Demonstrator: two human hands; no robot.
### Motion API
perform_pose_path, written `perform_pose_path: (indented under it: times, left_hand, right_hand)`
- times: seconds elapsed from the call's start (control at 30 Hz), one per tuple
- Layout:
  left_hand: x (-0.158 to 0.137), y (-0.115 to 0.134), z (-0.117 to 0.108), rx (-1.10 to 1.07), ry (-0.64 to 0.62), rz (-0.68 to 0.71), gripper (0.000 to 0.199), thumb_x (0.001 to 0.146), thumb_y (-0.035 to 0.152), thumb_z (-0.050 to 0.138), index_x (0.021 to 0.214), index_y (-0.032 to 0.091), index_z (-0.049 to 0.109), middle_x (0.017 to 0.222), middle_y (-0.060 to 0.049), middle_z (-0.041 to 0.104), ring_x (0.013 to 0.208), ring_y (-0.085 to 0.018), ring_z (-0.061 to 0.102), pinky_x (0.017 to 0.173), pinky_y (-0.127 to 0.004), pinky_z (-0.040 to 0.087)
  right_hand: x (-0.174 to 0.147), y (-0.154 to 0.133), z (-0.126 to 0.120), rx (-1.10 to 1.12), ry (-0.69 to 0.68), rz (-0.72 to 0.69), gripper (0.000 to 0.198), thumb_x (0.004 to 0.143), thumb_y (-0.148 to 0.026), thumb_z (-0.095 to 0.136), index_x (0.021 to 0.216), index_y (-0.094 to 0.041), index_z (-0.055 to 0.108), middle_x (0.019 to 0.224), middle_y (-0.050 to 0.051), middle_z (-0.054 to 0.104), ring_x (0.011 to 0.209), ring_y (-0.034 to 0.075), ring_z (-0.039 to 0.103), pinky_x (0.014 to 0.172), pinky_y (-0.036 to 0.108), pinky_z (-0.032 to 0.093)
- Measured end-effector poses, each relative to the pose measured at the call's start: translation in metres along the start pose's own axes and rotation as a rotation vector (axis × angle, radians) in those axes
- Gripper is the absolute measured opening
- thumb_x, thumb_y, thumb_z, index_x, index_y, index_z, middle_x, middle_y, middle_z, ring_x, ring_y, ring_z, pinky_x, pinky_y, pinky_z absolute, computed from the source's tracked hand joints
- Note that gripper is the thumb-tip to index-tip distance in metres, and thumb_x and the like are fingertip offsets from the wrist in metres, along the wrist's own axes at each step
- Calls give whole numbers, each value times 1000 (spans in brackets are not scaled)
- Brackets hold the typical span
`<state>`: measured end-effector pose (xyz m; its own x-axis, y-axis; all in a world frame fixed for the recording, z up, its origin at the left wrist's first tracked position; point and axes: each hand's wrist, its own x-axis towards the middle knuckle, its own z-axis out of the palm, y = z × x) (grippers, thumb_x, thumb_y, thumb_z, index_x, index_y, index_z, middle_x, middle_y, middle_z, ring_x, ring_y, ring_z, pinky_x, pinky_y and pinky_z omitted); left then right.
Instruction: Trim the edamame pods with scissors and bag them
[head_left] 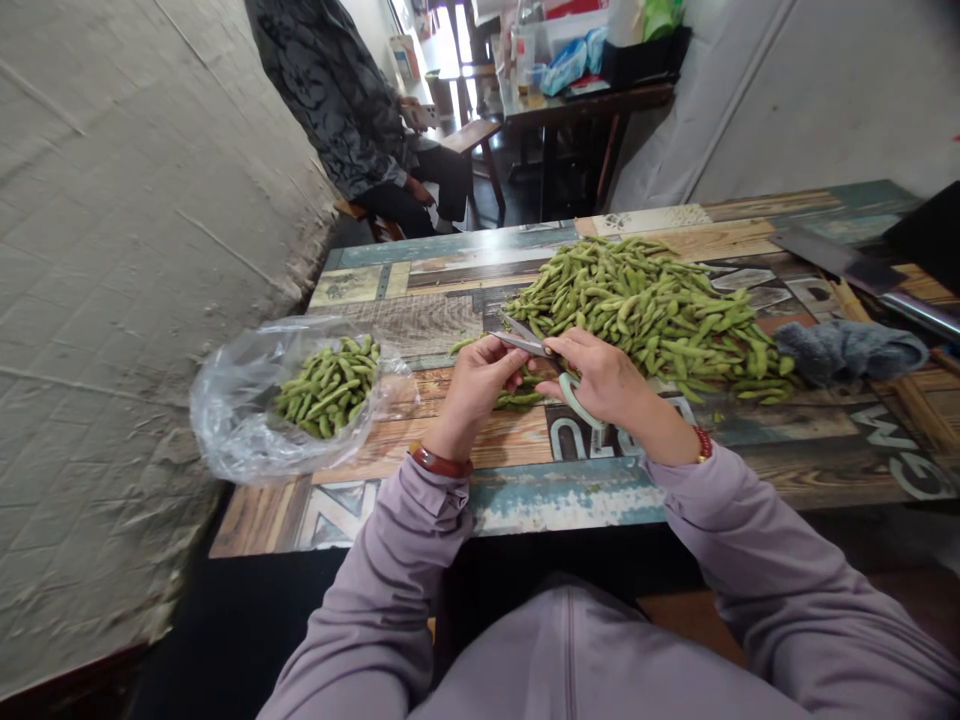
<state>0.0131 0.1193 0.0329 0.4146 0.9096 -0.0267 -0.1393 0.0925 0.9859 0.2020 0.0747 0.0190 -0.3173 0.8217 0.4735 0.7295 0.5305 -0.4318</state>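
Note:
My right hand (604, 375) is closed round a pair of scissors (571, 392) with pale green handles, its blades parted and pointing left. Just beside the blades, the fingers of my left hand (484, 380) are pinched together on an edamame pod, mostly covered by the fingers. More edamame pods (517, 398) lie on the table under my hands. Right behind them spreads a large heap of edamame pods (637, 310). To the left, a clear plastic bag (240, 400) lies open with a smaller pile of pods (328, 390) in it.
The patterned wooden table (442, 400) meets a rough wall (112, 250) on the left. A grey cloth (851, 352) and a cleaver (840, 258) lie at the right. Beyond the table, a person (337, 110) sits holding a phone, near a second table (540, 108) with bags and boxes.

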Motion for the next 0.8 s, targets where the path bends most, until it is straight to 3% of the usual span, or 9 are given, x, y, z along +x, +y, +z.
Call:
perform_pose_path:
  times: [0.63, 0.8]
  left_hand:
    - [0, 7, -8, 34, -18, -79, 22, 71, 31, 79, 74, 12, 68, 62, -1, 66, 44, -4, 47, 42, -17, 34]
    - [3, 6, -9, -84, 26, -76, 23, 69, 29, 81, 76, 12, 66, 64, -1, 66, 47, -5, 53, 44, -16, 41]
  right_hand:
    - [-1, -4, -7, -94, -96, 49, 29, 85, -33, 71, 110, -19, 63, 94, 6, 63, 72, 18, 58, 66, 29, 45]
    - [-1, -1, -6, -90, -82, 97, 33, 84, -35, 73, 112, -20, 64, 97, 7, 65, 76, 21, 62, 69, 31, 48]
